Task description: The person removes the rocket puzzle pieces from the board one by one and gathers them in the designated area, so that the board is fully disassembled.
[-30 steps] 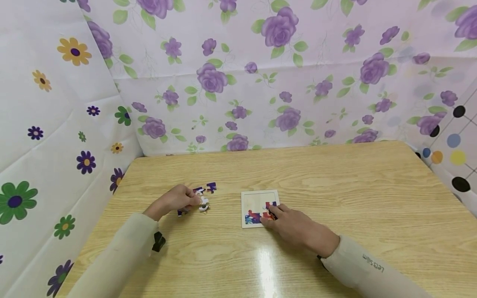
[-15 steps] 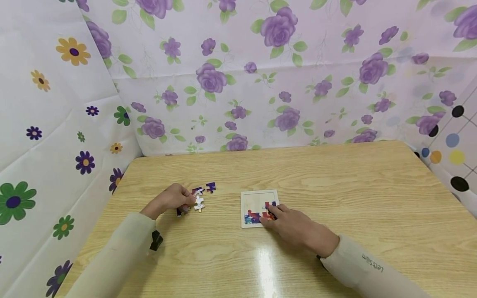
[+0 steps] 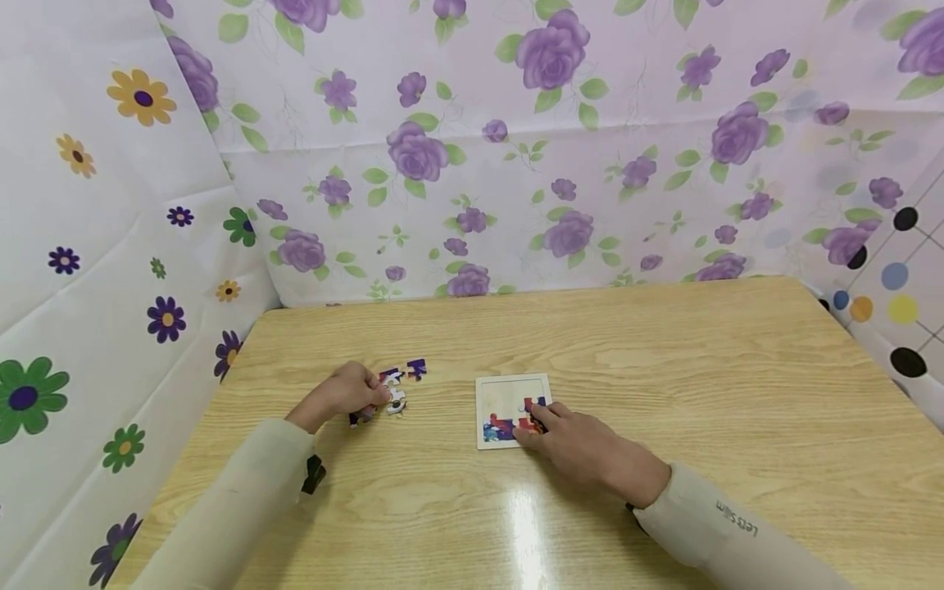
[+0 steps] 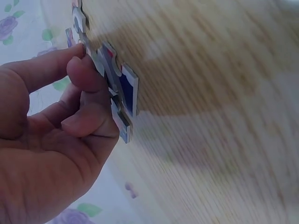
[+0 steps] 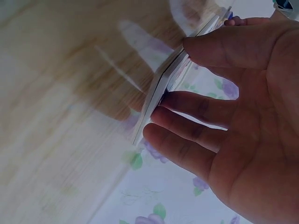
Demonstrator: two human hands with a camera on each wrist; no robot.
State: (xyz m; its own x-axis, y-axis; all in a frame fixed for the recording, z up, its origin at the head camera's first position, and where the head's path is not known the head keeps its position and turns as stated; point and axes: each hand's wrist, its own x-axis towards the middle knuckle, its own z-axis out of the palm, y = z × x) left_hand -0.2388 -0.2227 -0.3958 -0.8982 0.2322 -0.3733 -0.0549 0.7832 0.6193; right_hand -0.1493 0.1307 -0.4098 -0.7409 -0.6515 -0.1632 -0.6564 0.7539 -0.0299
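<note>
My left hand (image 3: 345, 392) is at the small group of jigsaw pieces on the left of the table. Between its thumb and fingertips it pinches a white jigsaw piece (image 3: 396, 400) with a dark round eye printed on it. Dark blue and red pieces (image 4: 128, 91) lie just past those fingers in the left wrist view. My right hand (image 3: 583, 449) rests with fairly straight, spread fingers on the lower right of a square puzzle tray (image 3: 501, 397). Red, purple and blue pieces (image 3: 503, 428) fill part of the tray's lower side. The right fingers cover some of them.
A purple piece (image 3: 416, 369) and a red-purple piece (image 3: 391, 374) lie behind the left hand. Another dark piece (image 3: 361, 417) sits partly under it. The wooden table (image 3: 664, 344) meets a flowered cloth wall (image 3: 516, 188) at the back.
The white piece has turned in my left fingers: its eye shows, went out of sight, then shows again, a little farther left. The right hand stays on the tray.
</note>
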